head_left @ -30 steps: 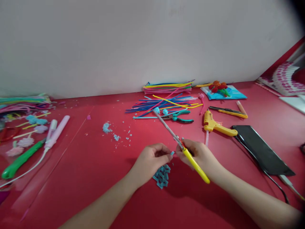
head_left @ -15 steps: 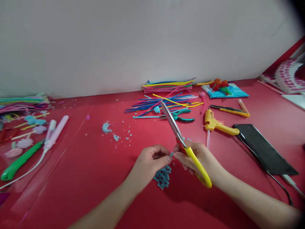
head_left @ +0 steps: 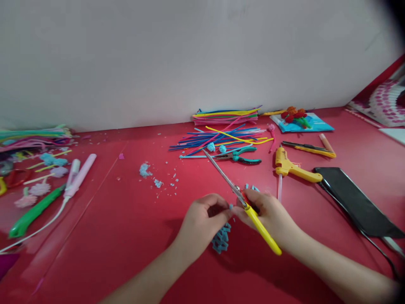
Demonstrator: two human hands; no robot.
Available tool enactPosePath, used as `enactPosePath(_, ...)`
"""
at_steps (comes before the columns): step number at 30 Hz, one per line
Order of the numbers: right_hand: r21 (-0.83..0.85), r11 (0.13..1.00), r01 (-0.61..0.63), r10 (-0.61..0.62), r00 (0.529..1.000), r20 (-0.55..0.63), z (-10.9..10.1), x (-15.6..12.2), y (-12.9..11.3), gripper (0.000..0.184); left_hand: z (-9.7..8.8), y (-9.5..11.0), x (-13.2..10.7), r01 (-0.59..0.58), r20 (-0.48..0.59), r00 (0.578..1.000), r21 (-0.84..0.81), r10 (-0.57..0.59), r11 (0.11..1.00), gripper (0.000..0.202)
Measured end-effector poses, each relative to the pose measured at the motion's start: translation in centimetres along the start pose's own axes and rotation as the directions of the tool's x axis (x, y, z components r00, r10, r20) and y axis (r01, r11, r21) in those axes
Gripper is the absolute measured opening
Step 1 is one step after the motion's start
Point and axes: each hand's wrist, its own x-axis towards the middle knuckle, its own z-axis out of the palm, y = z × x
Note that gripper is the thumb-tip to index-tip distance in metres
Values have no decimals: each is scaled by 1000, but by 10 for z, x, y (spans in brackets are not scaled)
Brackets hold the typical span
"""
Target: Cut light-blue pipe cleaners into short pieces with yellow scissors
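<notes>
My right hand (head_left: 268,213) grips yellow-handled scissors (head_left: 243,202), whose closed blades point up and left toward the pliers. My left hand (head_left: 204,221) is closed in a pinch on a small blue pipe-cleaner piece (head_left: 231,207), held right against my right fingertips. Below the two hands lies a little heap of short blue cut pieces (head_left: 221,240) on the red table (head_left: 126,236). A few more blue bits (head_left: 251,187) show just behind my right hand.
Loose coloured pipe cleaners (head_left: 221,136) and a stacked bundle lie at the back, with green pliers (head_left: 242,156) in front. A yellow glue gun (head_left: 289,166), a box cutter (head_left: 308,147) and a black phone (head_left: 356,200) lie right. A green tool (head_left: 33,211), a pink device (head_left: 79,175) and pompoms lie left.
The scissors' blades swung up and slightly open half a second ago, and now lie lower and closed. Both hands stayed pinched together over the blue heap; the view shifted slightly.
</notes>
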Motion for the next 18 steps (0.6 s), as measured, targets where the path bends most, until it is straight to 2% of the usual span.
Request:
enactPosePath(5, -194, 981, -7, 11, 1000, 19, -10, -1, 5, 23, -15, -1, 7, 30, -99, 993, -276, -59, 961, 11)
enactPosePath(9, -441, 897, 25, -40, 999, -25, -14, -3, 4, 27, -23, 1, 7, -61, -180, 983, -476, -29, 877, 8)
enactPosePath(11, -545, 838, 29, -56, 998, -32, -12, -4, 4, 27, -24, 2, 6, -91, -216, 976, -527, -29, 845, 6)
enactPosePath(14, -659, 750, 57, -59, 998, 18, -8, -5, 9, 25, -23, 3, 5, -114, -240, 970, -586, -37, 802, 5)
enactPosePath(18, -728, 676, 111, -92, 994, 66, -3, -7, 15, 26, -21, 4, 3, -124, -244, 969, -641, -48, 758, 5)
